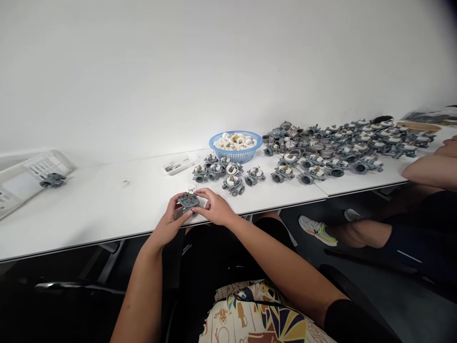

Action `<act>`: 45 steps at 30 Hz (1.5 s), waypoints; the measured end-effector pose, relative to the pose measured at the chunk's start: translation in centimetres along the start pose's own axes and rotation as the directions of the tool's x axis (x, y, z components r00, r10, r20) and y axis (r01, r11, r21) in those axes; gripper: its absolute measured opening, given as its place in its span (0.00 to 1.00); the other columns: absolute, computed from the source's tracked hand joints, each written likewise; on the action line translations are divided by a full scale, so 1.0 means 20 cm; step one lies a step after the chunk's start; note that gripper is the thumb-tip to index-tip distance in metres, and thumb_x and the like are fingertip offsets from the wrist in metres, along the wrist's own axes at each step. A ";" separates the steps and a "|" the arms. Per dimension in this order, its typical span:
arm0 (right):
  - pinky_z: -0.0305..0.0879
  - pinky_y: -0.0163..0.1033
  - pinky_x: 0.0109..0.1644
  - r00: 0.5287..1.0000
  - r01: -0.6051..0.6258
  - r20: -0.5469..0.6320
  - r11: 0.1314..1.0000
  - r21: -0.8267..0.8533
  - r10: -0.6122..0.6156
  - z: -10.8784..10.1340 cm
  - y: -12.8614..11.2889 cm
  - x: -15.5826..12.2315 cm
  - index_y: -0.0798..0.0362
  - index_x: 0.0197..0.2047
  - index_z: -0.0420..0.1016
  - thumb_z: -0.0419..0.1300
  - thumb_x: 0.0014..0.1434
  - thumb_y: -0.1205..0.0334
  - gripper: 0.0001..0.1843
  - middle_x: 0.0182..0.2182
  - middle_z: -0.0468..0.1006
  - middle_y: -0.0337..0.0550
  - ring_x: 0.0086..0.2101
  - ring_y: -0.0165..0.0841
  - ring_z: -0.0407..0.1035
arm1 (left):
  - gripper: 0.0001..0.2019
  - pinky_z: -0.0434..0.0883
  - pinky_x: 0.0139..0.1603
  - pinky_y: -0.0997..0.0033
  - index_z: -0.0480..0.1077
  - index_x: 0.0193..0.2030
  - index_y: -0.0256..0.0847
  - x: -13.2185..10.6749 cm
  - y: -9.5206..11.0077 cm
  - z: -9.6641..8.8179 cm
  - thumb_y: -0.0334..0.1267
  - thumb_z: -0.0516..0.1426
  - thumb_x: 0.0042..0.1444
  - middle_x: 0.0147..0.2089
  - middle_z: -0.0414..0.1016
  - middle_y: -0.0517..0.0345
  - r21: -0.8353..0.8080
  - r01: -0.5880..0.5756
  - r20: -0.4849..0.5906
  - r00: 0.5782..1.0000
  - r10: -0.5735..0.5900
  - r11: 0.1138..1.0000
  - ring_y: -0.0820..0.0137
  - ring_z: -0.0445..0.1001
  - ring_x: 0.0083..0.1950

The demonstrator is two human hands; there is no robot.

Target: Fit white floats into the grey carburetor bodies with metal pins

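Observation:
A small grey metal carburetor body (188, 201) rests at the near edge of the white table (107, 209). My left hand (171, 220) grips its left side with curled fingers. My right hand (214, 206) closes over its right side, fingers bent round it. Just behind them stands a cluster of several similar grey carburetors with white floats (228, 174). A blue plastic basket (235, 146) full of white float parts sits farther back.
A large spread of grey carburetors (342, 148) covers the table's right side. A small clear tray of tiny parts (174, 166) lies behind my hands. A white tray with one carburetor (52, 180) is far left. Another person's arm (432, 169) and legs are at right.

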State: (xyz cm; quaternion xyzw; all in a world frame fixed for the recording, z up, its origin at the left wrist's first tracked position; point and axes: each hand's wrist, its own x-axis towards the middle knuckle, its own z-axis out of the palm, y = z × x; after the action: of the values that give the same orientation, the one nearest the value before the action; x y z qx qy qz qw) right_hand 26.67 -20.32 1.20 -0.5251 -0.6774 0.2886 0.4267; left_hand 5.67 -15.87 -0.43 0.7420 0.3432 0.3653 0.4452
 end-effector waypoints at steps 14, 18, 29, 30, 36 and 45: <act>0.60 0.35 0.33 0.996 -0.060 -0.081 0.989 -0.136 0.049 0.02 -0.02 -0.01 0.47 0.51 0.74 0.62 0.62 0.46 0.19 0.29 0.77 0.35 0.28 0.32 0.69 | 0.38 0.70 0.57 0.52 0.66 0.57 0.47 0.00 0.02 0.10 0.56 0.72 0.40 0.52 0.75 0.51 0.242 0.133 -0.475 0.880 -0.002 0.961 0.53 0.76 0.55; 0.58 0.34 0.32 0.994 -0.061 -0.094 0.989 -0.138 0.048 0.02 -0.02 -0.01 0.48 0.52 0.74 0.61 0.62 0.43 0.21 0.21 0.68 0.32 0.27 0.33 0.68 | 0.38 0.71 0.55 0.55 0.70 0.60 0.50 0.00 0.04 0.14 0.57 0.71 0.42 0.45 0.78 0.54 0.205 0.191 -0.557 0.829 -0.046 0.960 0.54 0.78 0.52; 0.63 0.37 0.38 0.992 -0.102 -0.094 0.982 -0.158 0.087 0.01 -0.02 -0.01 0.48 0.57 0.70 0.57 0.66 0.48 0.20 0.28 0.73 0.35 0.32 0.34 0.71 | 0.27 0.71 0.52 0.62 0.76 0.51 0.45 -0.02 -0.02 0.13 0.55 0.69 0.46 0.37 0.72 0.60 0.233 0.091 -0.607 0.792 0.072 0.968 0.62 0.77 0.43; 0.64 0.38 0.39 0.992 -0.102 -0.095 0.981 -0.163 0.087 0.01 -0.03 -0.01 0.48 0.57 0.69 0.57 0.67 0.48 0.20 0.29 0.74 0.35 0.32 0.34 0.71 | 0.26 0.71 0.51 0.63 0.76 0.49 0.45 -0.02 -0.02 0.13 0.54 0.69 0.45 0.36 0.72 0.60 0.243 0.094 -0.615 0.785 0.078 0.966 0.63 0.76 0.42; 0.65 0.38 0.39 0.995 -0.101 -0.047 0.975 -0.200 0.093 0.01 -0.03 0.01 0.47 0.56 0.68 0.55 0.68 0.46 0.20 0.42 0.80 0.41 0.33 0.34 0.72 | 0.20 0.72 0.51 0.62 0.75 0.42 0.43 -0.02 0.00 0.11 0.51 0.69 0.47 0.28 0.71 0.64 0.200 0.073 -0.653 0.753 0.077 0.977 0.66 0.75 0.36; 0.69 0.42 0.46 0.999 -0.046 -0.027 0.974 -0.222 0.041 0.02 0.00 0.02 0.40 0.70 0.58 0.57 0.68 0.50 0.30 0.61 0.74 0.40 0.31 0.31 0.71 | 0.17 0.70 0.59 0.59 0.75 0.43 0.43 -0.03 0.02 0.08 0.47 0.68 0.49 0.26 0.72 0.64 0.155 0.017 -0.530 0.845 0.069 0.988 0.66 0.77 0.37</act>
State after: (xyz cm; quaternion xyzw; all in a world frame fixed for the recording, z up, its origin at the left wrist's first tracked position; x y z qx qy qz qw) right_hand 26.23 -19.95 1.12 -0.5875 -0.6891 0.2142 0.3662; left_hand 6.70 -17.22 -0.77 0.6478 0.4705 0.5356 0.2687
